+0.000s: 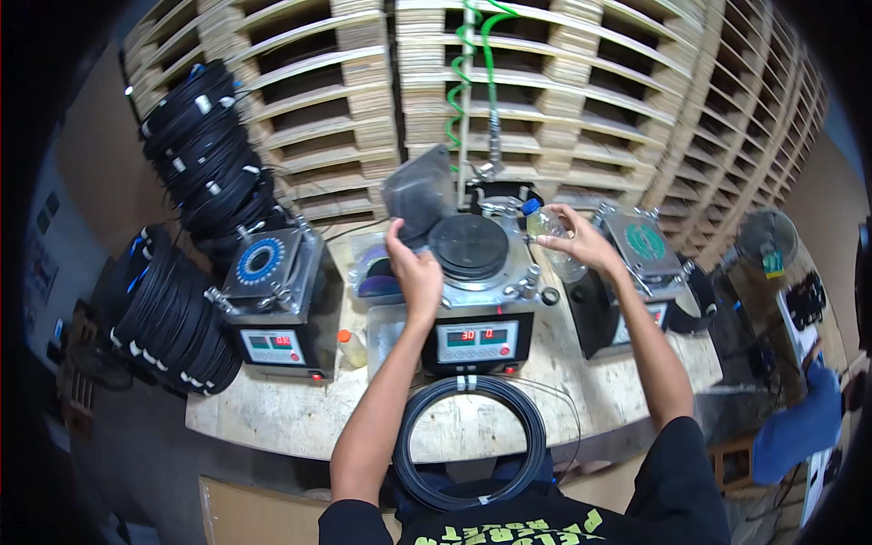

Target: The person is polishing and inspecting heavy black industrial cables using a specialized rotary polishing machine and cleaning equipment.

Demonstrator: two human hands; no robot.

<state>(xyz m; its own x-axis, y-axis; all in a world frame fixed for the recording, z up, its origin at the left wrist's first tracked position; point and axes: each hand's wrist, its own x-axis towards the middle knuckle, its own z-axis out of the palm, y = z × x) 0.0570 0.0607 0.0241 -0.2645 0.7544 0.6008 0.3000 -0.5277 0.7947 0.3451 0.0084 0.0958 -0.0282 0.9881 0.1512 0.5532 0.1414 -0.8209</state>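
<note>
My left hand [416,277] is closed on the lower edge of a dark grey, squarish sheet [418,195], which stands tilted up beside the middle machine. My right hand [581,241] grips a clear plastic bottle [547,225] with a blue cap, tilted toward that machine's right side. Between my hands is the middle benchtop machine [477,343], with a black round disc [468,247] on its metal top and a lit panel in front. Clear plastic packets with dark round sheets [377,280] lie left of the disc, by my left wrist.
A coil of black cable [409,436] rests at the table's front edge. Similar machines stand left [272,341] and right [645,241]. A small orange-capped bottle [352,349] is near the left one. Cable coils [173,318] are stacked left; wooden pallets [318,82] rise behind. A co-worker's blue sleeve [799,427] shows right.
</note>
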